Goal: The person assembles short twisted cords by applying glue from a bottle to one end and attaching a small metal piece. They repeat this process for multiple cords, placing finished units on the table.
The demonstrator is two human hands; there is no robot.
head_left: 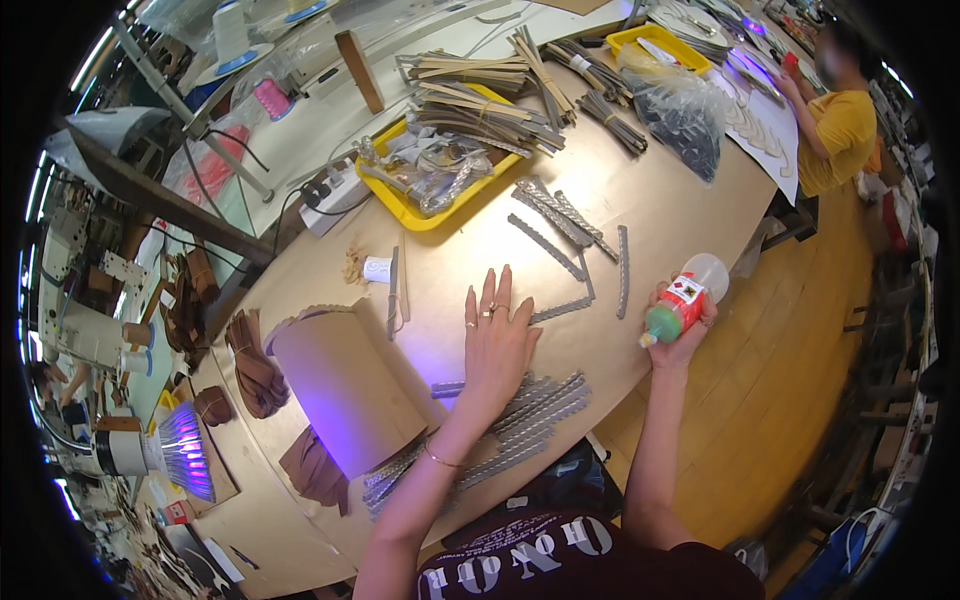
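Red-and-green bottle (680,298) in the right grip (679,350)

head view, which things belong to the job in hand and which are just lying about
Seemingly in the job:
- bottle, held in the right hand
- grey braided strips, near the left hand

Probably just lying about:
- pink thread cone
- brown strip bundle
- yellow tray
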